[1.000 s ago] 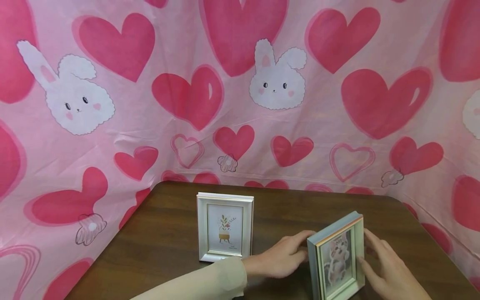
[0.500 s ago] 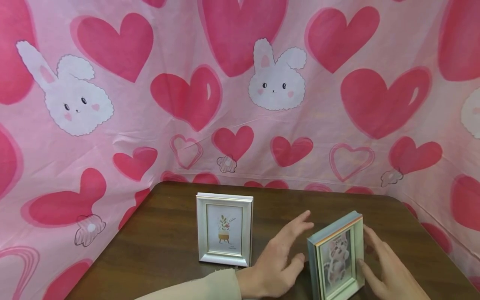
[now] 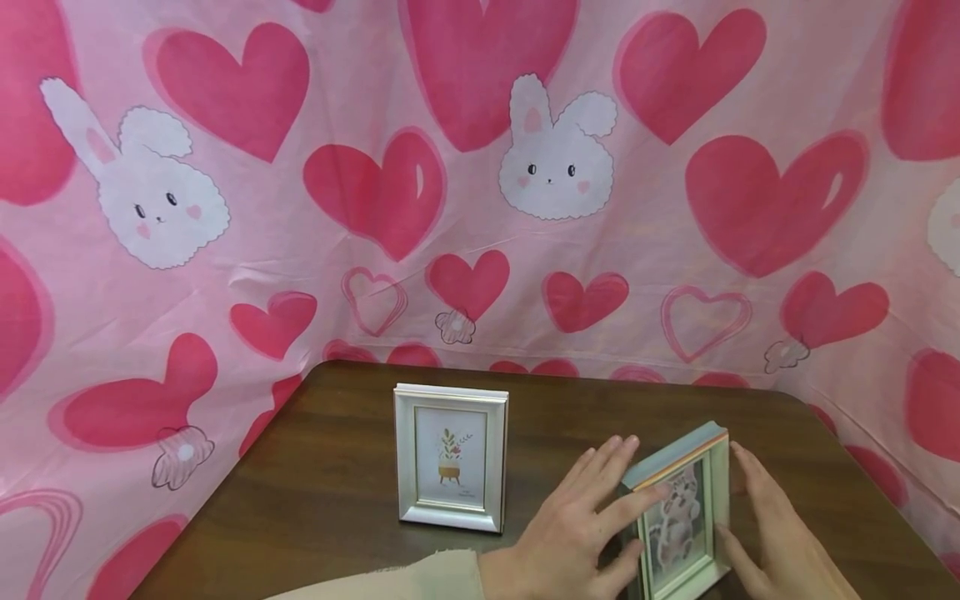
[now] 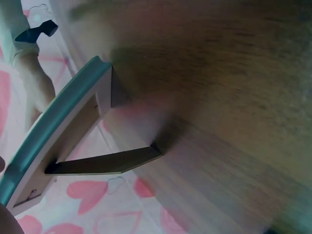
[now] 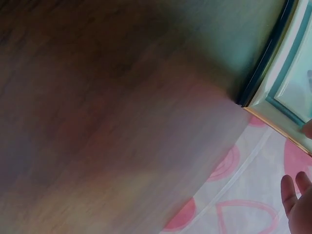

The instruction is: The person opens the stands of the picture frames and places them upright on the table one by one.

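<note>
A pale photo frame (image 3: 678,533) with a kitten picture stands angled at the right in the head view. My right hand (image 3: 783,533) holds its right side, thumb at the front edge and fingers toward the back. Against the upper left corner lies my left hand (image 3: 577,521), index finger across the front and other fingers stretched past the top. The left wrist view shows the back of the frame, its support leg (image 4: 102,163) swung out, and my right hand (image 4: 39,83) beyond. In the right wrist view, a frame corner (image 5: 258,102) and left-hand fingers (image 5: 300,209) show at the right.
A second, silvery-white frame (image 3: 491,467) with a potted-plant picture stands upright at the left, behind my left sleeve (image 3: 420,575). Both frames are on a dark wooden table (image 3: 337,467) with rounded corners. A pink heart-and-rabbit cloth (image 3: 645,225) hangs around the table.
My left hand came off the kitten frame's left side, then moved right again and laid its index finger over the front corner. My right hand and both frames stayed nearly in place.
</note>
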Motion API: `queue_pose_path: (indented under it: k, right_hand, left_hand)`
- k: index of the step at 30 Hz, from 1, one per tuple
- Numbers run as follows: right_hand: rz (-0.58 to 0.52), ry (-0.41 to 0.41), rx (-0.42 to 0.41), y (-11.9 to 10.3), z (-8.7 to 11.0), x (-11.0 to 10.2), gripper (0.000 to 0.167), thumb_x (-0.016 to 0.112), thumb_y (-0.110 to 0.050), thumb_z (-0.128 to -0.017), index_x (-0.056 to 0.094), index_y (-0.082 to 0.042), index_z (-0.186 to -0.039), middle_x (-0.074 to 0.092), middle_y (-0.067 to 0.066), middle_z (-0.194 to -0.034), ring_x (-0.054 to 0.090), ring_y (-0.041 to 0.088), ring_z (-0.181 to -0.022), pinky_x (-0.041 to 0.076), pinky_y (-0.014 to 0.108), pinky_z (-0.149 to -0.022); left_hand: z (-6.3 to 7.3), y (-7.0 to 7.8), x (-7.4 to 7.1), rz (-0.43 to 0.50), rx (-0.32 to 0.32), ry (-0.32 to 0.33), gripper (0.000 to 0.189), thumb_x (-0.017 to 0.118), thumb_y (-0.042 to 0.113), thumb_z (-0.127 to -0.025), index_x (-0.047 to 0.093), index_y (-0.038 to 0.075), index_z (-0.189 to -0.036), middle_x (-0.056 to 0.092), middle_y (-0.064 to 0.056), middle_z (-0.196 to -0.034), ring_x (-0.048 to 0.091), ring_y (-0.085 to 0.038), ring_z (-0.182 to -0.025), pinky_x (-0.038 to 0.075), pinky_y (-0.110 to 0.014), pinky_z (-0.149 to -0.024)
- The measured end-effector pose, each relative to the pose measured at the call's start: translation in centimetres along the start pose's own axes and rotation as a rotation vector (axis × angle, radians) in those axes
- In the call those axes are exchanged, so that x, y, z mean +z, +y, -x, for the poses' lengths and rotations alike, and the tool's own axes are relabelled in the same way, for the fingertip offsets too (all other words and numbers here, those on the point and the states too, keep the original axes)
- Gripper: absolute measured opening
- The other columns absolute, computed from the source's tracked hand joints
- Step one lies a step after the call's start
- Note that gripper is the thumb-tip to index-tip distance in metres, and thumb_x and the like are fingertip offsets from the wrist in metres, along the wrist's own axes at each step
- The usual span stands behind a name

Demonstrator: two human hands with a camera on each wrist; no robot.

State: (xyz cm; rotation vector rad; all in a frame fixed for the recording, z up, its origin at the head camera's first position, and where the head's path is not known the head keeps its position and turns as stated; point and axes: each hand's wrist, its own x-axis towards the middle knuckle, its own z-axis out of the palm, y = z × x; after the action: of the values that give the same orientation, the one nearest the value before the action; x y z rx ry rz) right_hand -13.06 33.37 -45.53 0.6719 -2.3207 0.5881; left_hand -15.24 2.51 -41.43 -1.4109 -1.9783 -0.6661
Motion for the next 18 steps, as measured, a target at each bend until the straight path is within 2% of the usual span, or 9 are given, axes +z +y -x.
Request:
queue_pose_path:
  k: [2,3,5,7,10,15,18]
  right_hand:
    - [0.024,-0.042,0.057,0.05,0.29,-0.04,0.108,0.087,-0.028,-0.087,0.019,0.002,-0.165,0.053,0.020,-0.140,0.044,0.000,-0.113,0.024,0.002,-0.100]
    - [0.037,-0.067,0.089,0.03,0.42,-0.08,0.116,0.092,-0.019,-0.080,0.018,-0.002,-0.167,0.055,0.019,-0.137,0.046,0.000,-0.112,0.024,0.001,-0.097]
    - [0.063,-0.116,0.149,-0.04,0.61,-0.11,0.132,0.097,-0.005,-0.065,0.015,-0.008,-0.169,0.061,0.017,-0.134,0.051,0.000,-0.107,0.033,0.002,-0.089]
    - [0.051,-0.146,0.169,0.00,0.63,-0.13,0.132,0.096,-0.004,-0.067,0.013,-0.008,-0.169,0.064,0.019,-0.130,0.057,0.002,-0.098,0.042,0.006,-0.079]
    - [-0.004,-0.186,0.188,-0.04,0.57,-0.17,0.131,0.094,0.000,-0.071,0.008,-0.008,-0.169,0.067,0.018,-0.122,0.060,0.000,-0.087,0.052,0.020,-0.066]
    - [-0.053,-0.228,0.230,-0.20,0.49,-0.23,0.131,0.091,0.002,-0.075,0.001,-0.011,-0.170,0.067,0.017,-0.120,0.059,-0.003,-0.080,0.054,0.024,-0.062]
    - [-0.037,-0.215,0.207,-0.18,0.54,-0.23,0.132,0.091,0.003,-0.073,0.001,-0.009,-0.169,0.068,0.018,-0.119,0.059,-0.003,-0.080,0.053,0.024,-0.061]
  left_hand:
    - [0.14,0.06,0.07,0.010,-0.017,-0.004,0.072,0.077,0.023,-0.090,0.048,0.017,-0.157,0.014,-0.013,-0.174,0.021,-0.027,-0.158,0.027,-0.045,-0.122]
    - [0.20,0.09,0.10,0.015,-0.025,-0.005,0.072,0.077,0.023,-0.091,0.048,0.017,-0.157,0.014,-0.013,-0.174,0.021,-0.027,-0.158,0.027,-0.045,-0.122]
    - [0.30,0.12,0.16,0.032,-0.040,-0.011,0.073,0.076,0.022,-0.091,0.047,0.018,-0.158,0.013,-0.012,-0.175,0.020,-0.026,-0.158,0.026,-0.044,-0.123]
    - [0.36,0.13,0.21,0.030,-0.043,-0.014,0.073,0.076,0.023,-0.091,0.046,0.018,-0.158,0.012,-0.012,-0.175,0.020,-0.025,-0.158,0.026,-0.044,-0.123]
    - [0.38,0.10,0.33,-0.012,-0.033,-0.010,0.075,0.078,0.024,-0.090,0.047,0.017,-0.158,0.013,-0.014,-0.174,0.020,-0.026,-0.158,0.026,-0.045,-0.123]
    - [0.54,0.21,0.46,-0.070,-0.030,-0.005,0.079,0.079,0.027,-0.089,0.045,0.017,-0.159,0.014,-0.017,-0.173,0.020,-0.026,-0.158,0.028,-0.047,-0.122]
    - [0.64,0.32,0.53,-0.073,-0.038,-0.006,0.083,0.079,0.027,-0.090,0.039,0.014,-0.162,0.013,-0.018,-0.173,0.020,-0.026,-0.158,0.029,-0.048,-0.121]
